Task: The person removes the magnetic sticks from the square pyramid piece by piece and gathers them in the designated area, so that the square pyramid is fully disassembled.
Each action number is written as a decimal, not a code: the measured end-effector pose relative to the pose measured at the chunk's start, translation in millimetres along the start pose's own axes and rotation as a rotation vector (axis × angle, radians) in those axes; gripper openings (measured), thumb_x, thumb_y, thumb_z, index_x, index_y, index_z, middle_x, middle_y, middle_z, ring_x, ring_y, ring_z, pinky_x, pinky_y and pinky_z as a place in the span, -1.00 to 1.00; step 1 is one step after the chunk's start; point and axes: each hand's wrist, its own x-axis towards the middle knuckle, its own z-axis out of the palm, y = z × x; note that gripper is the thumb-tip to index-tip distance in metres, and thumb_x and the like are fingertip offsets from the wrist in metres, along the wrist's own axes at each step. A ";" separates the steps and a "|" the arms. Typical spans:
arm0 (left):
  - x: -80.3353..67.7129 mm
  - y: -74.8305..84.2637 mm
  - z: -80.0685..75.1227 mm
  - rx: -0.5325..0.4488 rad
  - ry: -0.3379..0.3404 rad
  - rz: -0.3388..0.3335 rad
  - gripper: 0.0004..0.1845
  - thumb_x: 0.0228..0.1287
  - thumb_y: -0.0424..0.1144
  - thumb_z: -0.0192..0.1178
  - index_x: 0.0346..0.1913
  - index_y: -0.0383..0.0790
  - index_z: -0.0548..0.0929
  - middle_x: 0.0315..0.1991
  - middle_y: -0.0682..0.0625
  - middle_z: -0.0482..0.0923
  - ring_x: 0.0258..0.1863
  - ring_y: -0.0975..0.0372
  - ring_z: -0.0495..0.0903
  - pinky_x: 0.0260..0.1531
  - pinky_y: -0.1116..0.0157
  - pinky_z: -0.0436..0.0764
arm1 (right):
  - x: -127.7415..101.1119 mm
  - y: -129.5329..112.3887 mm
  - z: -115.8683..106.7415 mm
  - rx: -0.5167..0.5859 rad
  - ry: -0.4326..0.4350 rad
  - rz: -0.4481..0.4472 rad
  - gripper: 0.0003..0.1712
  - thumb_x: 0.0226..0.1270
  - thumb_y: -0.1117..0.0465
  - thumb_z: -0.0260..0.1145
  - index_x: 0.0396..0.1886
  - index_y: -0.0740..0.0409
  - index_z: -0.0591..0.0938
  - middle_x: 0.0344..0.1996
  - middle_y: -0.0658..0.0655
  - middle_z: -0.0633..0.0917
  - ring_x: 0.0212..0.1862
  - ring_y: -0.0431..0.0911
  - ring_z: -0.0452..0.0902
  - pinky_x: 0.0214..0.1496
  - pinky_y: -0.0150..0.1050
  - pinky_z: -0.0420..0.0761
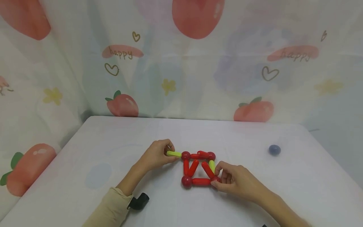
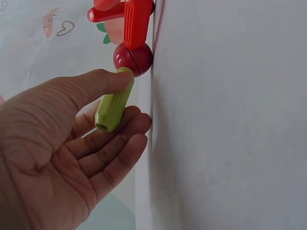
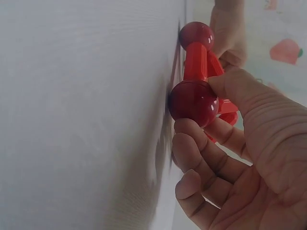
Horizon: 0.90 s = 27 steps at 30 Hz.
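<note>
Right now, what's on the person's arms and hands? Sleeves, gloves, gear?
Both hands are bare, no gloves or rings visible. The left hand has a beige long sleeve with a small black device at its cuff. The right hand has a bare forearm, no sleeve in view.

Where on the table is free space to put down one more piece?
Free: the table left of the left hand, and between the red frame and the blue ball. Crowded: around the frame, where the right hand also rests.
</note>
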 end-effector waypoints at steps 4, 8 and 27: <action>-0.7 4.3 2.0 0.025 0.042 -0.047 -0.75 0.07 -0.32 0.56 -0.30 -0.21 0.65 -0.46 0.07 0.59 -0.47 0.26 0.48 -0.49 0.39 0.53 | -0.5 -0.3 0.8 -0.011 0.013 -0.005 -0.69 0.25 -0.02 0.52 -0.19 -0.11 0.56 -0.60 -0.25 0.54 -0.57 -0.35 0.40 -0.50 -0.40 0.45; -1.6 8.6 2.5 0.060 0.071 -0.107 -0.78 0.10 -0.29 0.54 -0.35 -0.23 0.65 -0.50 0.05 0.56 -0.50 0.24 0.47 -0.51 0.37 0.51 | -0.4 -1.1 0.9 -0.015 0.015 0.000 -0.68 0.25 -0.03 0.53 -0.18 -0.11 0.56 -0.59 -0.26 0.54 -0.57 -0.35 0.40 -0.49 -0.40 0.46; 4.0 -32.9 -40.5 -0.080 0.074 0.002 -0.76 0.13 -0.45 0.49 -0.19 -0.26 0.66 -0.24 -0.05 0.69 -0.21 0.14 0.64 -0.07 0.16 0.67 | -1.2 -0.3 1.4 -0.010 -0.007 0.038 -0.70 0.25 0.02 0.52 -0.19 -0.13 0.55 -0.62 -0.22 0.55 -0.60 -0.29 0.42 -0.53 -0.39 0.46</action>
